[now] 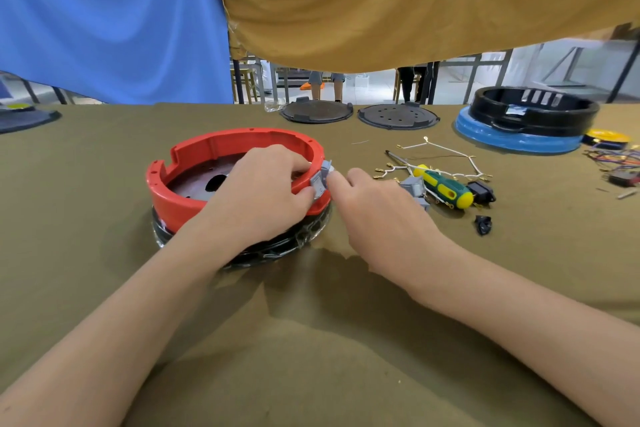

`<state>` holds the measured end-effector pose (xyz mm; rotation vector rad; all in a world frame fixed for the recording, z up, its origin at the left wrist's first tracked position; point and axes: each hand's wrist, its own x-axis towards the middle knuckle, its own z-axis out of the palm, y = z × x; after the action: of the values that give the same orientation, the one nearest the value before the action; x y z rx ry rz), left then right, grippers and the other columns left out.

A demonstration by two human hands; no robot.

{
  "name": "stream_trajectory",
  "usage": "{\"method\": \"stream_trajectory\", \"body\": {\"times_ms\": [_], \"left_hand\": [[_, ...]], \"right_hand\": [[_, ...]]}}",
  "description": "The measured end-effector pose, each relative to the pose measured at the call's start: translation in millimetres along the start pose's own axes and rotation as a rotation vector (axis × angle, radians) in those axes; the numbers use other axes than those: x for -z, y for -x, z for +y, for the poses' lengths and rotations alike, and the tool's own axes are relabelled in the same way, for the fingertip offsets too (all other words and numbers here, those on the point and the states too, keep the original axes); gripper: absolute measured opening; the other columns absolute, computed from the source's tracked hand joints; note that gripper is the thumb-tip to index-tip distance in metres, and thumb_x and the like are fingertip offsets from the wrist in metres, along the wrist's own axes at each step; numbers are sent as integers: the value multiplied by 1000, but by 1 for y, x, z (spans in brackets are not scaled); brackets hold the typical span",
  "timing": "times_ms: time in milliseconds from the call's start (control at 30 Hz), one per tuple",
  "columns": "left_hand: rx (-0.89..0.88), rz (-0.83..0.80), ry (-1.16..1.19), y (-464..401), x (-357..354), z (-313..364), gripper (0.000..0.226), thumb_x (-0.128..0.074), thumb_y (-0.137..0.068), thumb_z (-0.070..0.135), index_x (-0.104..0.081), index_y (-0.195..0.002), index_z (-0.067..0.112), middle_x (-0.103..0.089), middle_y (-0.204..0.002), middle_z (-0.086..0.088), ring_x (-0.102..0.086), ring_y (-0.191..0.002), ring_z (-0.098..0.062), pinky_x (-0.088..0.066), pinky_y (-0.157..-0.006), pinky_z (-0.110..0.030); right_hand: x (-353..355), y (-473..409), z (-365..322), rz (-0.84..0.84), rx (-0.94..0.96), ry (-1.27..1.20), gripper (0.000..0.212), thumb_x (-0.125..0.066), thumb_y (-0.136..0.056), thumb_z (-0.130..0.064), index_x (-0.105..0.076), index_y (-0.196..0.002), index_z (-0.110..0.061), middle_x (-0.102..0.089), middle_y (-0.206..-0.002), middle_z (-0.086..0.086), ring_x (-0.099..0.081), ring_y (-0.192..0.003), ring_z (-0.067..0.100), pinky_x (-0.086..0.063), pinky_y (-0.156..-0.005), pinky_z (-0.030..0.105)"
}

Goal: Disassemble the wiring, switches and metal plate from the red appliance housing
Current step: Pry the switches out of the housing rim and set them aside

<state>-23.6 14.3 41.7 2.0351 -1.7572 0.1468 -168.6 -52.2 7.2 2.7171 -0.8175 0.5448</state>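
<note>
The round red appliance housing (194,163) sits open side up on a black base at the table's centre left, a dark metal plate (204,180) lying inside it. Two grey switches (321,179) sit in its right wall. My left hand (259,191) grips that wall, fingers curled over the rim inside and thumb pressing the nearer switch from outside. My right hand (377,204) pinches the farther switch from the right. Loose white wires (440,152), two more grey switches (414,187) and a black socket (481,191) lie to the right.
A green-and-yellow screwdriver (445,185) lies among the loose parts, a small black scrap (483,225) in front of it. Two dark round lids (317,112) line the far edge. A black housing on a blue ring (526,114) and coloured wires (613,158) stand far right.
</note>
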Motion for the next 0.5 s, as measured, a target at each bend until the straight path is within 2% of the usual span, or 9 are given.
{"method": "stream_trajectory", "body": {"times_ms": [100,167,233,267,333,367,467,500], "left_hand": [[19,-16,17,0,-1,1,25,-58,-93,30,-74,-99,12,-74,-90,-5,-65,-77,-23,-51,-76,-46],[9,-45,41,0,0,1,27,-57,-93,33,-74,-97,12,-72,-84,-6,-63,-75,-24,-52,-75,-46],[11,-176,98,-4,9,-4,29,-56,-90,35,-73,-102,16,-72,-84,-8,-62,-71,-21,-54,-72,-38],[19,-276,137,-8,17,-7,27,-58,-88,34,-73,-107,22,-73,-87,-3,-64,-71,-16,-53,-75,-33],[17,-434,202,-16,31,-14,30,-67,-87,30,-70,-116,38,-74,-98,16,-67,-81,-1,-53,-92,-33],[10,-459,226,-19,33,-17,32,-71,-86,31,-70,-116,43,-73,-103,21,-67,-84,4,-51,-97,-36],[11,-362,322,-21,24,-19,25,-78,-79,39,-73,-102,48,-73,-98,21,-67,-88,5,-51,-97,-38],[15,-322,353,-20,18,-18,25,-78,-76,42,-73,-99,49,-73,-96,21,-66,-91,5,-51,-96,-38]], "right_hand": [[-1,1,-5,6,32,31,34,-48,-83,6,-48,-114,-8,-35,-86,6,-63,-74,37,-28,-50,34],[-8,1,-3,62,-21,-71,18,-45,-94,-1,-45,-108,-12,-45,-88,5,-64,-77,34,-39,-56,35],[-17,3,2,156,-121,-298,5,-44,-102,-14,-41,-99,-16,-54,-86,0,-62,-75,27,-44,-61,35],[-20,4,4,161,-181,-439,9,-45,-103,-19,-41,-95,-16,-56,-81,-2,-60,-71,20,-42,-60,32],[-25,3,7,104,-322,-734,9,-48,-101,-21,-45,-93,-16,-57,-73,-3,-54,-59,7,-39,-50,22],[-26,2,8,65,-392,-856,6,-49,-99,-21,-48,-94,-18,-57,-71,-3,-51,-56,5,-37,-47,19],[-29,-2,10,19,-564,-1150,2,-52,-94,-21,-51,-92,-20,-54,-69,-3,-46,-56,11,-37,-53,31],[-29,-3,11,22,-615,-1229,2,-52,-92,-20,-52,-91,-20,-52,-68,-3,-44,-55,12,-35,-53,30]]}}
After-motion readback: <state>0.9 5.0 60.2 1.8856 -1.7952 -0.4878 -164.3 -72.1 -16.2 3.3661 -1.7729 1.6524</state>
